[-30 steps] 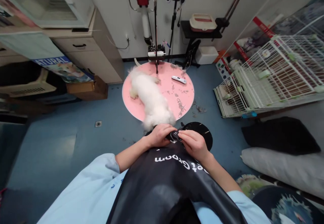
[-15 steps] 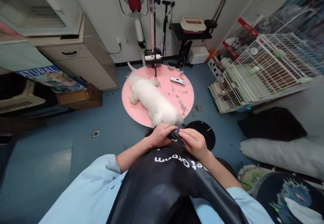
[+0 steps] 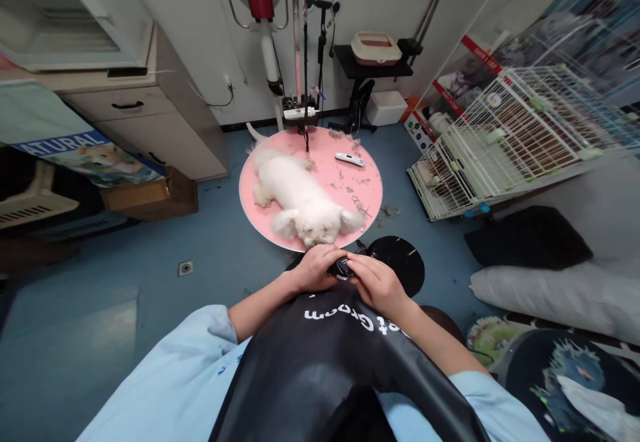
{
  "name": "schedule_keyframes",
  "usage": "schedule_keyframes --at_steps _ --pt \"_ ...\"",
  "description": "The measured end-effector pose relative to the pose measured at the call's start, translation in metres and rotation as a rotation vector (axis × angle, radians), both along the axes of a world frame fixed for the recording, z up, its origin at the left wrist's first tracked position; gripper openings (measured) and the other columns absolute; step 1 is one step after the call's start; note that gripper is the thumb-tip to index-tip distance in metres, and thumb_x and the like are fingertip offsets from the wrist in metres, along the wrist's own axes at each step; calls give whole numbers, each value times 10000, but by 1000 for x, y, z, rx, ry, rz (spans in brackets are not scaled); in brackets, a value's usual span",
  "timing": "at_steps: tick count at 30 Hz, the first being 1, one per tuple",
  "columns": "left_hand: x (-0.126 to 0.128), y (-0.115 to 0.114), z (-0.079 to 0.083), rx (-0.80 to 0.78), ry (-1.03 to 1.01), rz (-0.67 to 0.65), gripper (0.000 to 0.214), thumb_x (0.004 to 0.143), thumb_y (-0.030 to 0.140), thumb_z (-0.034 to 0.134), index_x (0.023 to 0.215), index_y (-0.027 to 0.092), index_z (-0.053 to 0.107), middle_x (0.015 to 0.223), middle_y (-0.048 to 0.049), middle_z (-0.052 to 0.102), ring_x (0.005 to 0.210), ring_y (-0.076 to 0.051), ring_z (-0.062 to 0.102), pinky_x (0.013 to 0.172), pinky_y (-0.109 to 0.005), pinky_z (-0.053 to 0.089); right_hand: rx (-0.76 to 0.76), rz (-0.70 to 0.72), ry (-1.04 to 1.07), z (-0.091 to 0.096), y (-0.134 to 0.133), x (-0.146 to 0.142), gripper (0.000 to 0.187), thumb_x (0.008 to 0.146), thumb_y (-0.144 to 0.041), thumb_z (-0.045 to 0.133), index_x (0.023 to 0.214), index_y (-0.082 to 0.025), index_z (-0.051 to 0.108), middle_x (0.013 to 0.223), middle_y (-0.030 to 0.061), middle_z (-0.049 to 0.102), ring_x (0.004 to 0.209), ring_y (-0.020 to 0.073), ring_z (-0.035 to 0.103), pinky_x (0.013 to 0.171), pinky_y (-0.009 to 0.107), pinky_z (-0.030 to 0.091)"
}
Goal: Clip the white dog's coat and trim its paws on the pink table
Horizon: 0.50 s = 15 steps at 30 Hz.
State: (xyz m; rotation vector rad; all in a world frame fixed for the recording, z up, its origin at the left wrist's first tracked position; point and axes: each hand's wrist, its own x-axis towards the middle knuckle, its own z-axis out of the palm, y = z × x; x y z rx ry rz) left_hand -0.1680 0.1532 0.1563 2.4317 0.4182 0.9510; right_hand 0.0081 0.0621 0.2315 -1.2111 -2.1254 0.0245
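Observation:
A small black device (image 3: 343, 267) with tiny pale markings is between my hands, in front of the black apron (image 3: 300, 355). My left hand (image 3: 319, 269) is closed on its left side. From the right, my right hand (image 3: 379, 285) has its fingertips pressed together on the device. What kind of device it is I cannot make out. Just beyond my hands, a white dog (image 3: 300, 189) lies on the round pink grooming table (image 3: 325, 145), its head at the near edge and facing me. A white clipper (image 3: 349, 159) and scissors (image 3: 366, 211) lie to its right among fur clippings.
A grooming arm (image 3: 306, 62) with a hanging black strap and a dryer (image 3: 265, 35) stand behind the table. To the right is a white wire cage (image 3: 500, 135). A cabinet (image 3: 135, 122) and cardboard box (image 3: 155, 192) stand left. A black round seat (image 3: 397, 265) is near my right hand.
The dog has raised and turned its head, so its muzzle now faces my hands. My right fingers have shifted slightly left and lie flatter over the device.

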Motion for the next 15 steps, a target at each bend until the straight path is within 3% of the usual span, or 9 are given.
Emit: schedule_keyframes --at_steps 9,12,15 --pt "-15 4 -5 -195 150 -73 446 792 338 635 1170 121 538 1051 -157 678 969 -275 662 836 -423 536 -17 -84 76 -24 0 -10 359 891 -133 513 1220 -213 632 1092 109 735 989 217 714 818 352 606" --pt "-16 4 -2 -346 138 -78 476 778 337 657 1194 141 533 1110 -158 667 1021 -283 648 894 -454 516 -108 -90 177 -35 6 -12 339 894 -147 529 1200 -244 637 1102 90 732 1020 215 701 884 367 581" --pt "-11 3 7 -640 -86 -77 530 790 341 664 1257 163 487 1179 -153 635 1046 -259 633 910 -425 511 -297 -148 486 -50 13 -20 427 895 -327 594 1311 -256 535 1241 109 657 1150 241 631 994 427 515"
